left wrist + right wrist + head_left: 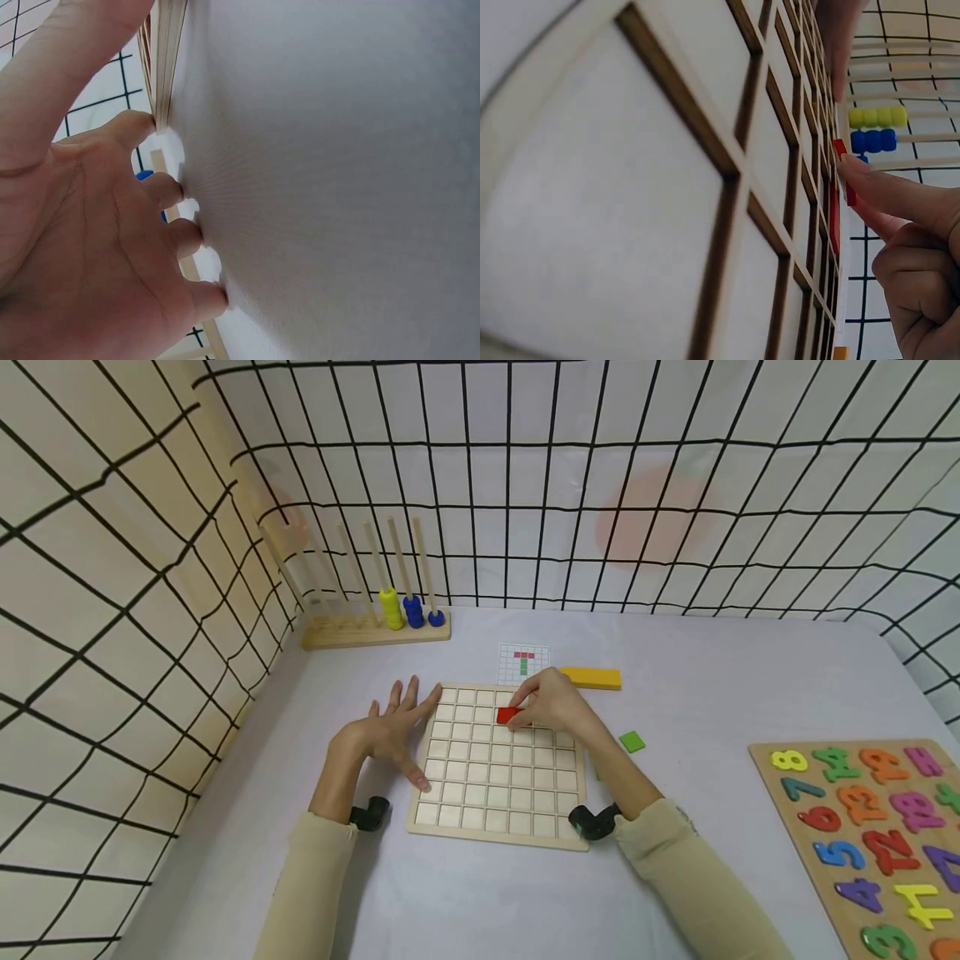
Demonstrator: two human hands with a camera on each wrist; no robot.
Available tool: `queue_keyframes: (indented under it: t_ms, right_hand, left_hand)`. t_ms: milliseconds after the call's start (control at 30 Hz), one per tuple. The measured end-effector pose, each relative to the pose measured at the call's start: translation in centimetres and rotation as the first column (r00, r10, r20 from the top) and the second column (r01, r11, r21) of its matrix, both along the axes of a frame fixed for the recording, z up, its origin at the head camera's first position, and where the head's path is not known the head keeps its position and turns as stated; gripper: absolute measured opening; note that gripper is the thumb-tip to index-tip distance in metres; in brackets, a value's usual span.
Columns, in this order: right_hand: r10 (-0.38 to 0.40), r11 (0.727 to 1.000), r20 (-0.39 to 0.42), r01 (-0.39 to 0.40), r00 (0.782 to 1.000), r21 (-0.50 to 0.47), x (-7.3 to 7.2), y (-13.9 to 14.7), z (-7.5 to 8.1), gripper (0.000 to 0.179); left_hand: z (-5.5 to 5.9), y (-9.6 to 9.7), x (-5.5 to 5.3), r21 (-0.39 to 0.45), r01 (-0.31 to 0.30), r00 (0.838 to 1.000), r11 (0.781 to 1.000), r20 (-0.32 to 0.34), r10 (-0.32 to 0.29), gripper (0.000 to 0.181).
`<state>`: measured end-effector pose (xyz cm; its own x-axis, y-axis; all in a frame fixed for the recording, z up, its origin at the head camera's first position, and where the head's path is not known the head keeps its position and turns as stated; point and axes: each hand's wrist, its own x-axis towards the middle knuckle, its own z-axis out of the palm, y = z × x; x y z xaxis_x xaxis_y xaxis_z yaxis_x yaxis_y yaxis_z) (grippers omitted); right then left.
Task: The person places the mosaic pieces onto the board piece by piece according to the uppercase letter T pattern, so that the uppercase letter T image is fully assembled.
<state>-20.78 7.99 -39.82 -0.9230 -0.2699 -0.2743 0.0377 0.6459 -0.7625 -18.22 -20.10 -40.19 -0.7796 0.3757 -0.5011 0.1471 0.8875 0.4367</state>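
A wooden grid board (497, 842) with square cells lies on the white table. My right hand (551, 700) pinches a red square tile (845, 172) between thumb and finger over the board's upper rows. In the right wrist view another red piece (835, 221) sits in the grid below it. My left hand (386, 735) is spread at the board's left edge, its thumb over the border and its fingertips on the table in the left wrist view. Behind the board lies a card (523, 664) printed with a red and green T on a grid.
Right of the board are a green tile (632, 742), a second green piece (598, 776) partly hidden by the right arm, and a yellow bar (592, 677). A wooden peg abacus (375, 633) stands back left; a number puzzle board (825, 860) lies far right. Black netting (510, 510) surrounds the table.
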Motion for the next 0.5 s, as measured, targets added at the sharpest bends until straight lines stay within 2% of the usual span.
queue_keyframes:
  t_ms: [500]
  right_hand:
    - [0.032, 0.999, -0.053, -0.03, 0.998, 0.04, 0.06, -0.98, 0.09, 0.024]
  left_hand:
    - [0.06, 0.03, 0.02, -0.02, -0.002, 1.0, 1.0, 0.0, 0.002, 0.154]
